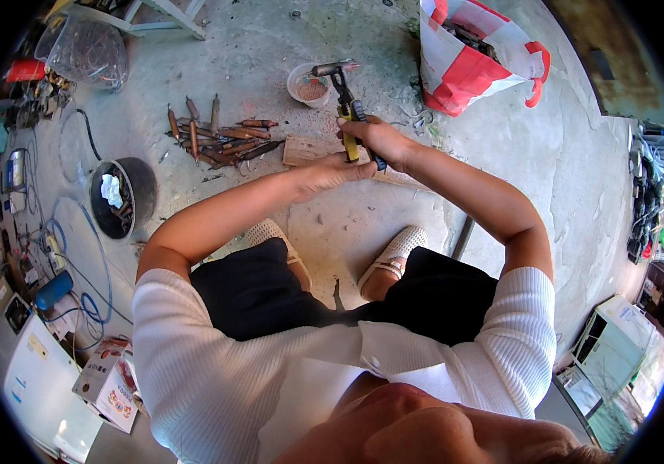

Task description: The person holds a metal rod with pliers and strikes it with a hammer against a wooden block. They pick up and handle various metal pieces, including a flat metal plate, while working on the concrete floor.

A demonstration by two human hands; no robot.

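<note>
Hands (384, 141) grip pliers (357, 110) near a pale tub (295, 81) of reddish granules (312, 92), while a black bucket (143, 189) holds crumpled white material (111, 190).

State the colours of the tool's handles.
The handles are yellow and black, best seen in the head view.

1 tool (358, 110), 1 gripped cylinder (330, 69), perhaps 15 piled cylinders (208, 142)
</note>
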